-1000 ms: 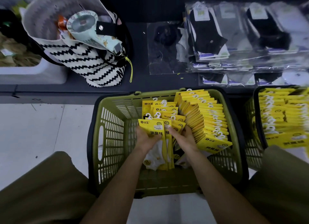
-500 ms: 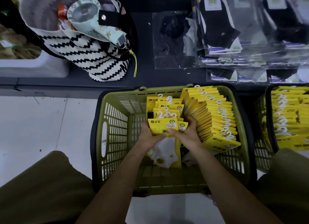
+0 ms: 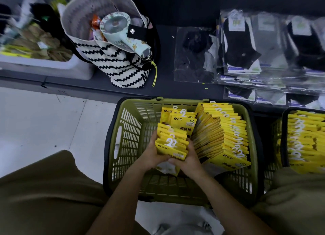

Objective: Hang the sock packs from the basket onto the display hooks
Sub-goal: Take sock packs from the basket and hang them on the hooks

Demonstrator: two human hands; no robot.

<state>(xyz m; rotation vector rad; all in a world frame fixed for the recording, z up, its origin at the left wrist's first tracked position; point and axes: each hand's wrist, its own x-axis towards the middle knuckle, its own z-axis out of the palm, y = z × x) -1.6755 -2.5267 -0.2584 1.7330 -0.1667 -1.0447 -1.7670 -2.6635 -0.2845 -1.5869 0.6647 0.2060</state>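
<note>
A: Largest item?
B: Green basket [image 3: 126,147] on the floor, a long row of yellow packs [image 3: 223,140] along its right side.
A: Hands?
B: Left hand [image 3: 151,157] and right hand [image 3: 189,161], fingers wrapped around one stack of sock packs [image 3: 171,143], inside the basket.

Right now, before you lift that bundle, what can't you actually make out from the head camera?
- Display hooks: none in the head view, beyond the frame.
- Bundle of sock packs: count unclear; the packs overlap, and left hand and right hand cover the lower edges.
- Second basket: cut off by the right edge.
- White bin contents, top left: motion-blurred.
- Green basket floor: largely hidden by packs and forearms.
</note>
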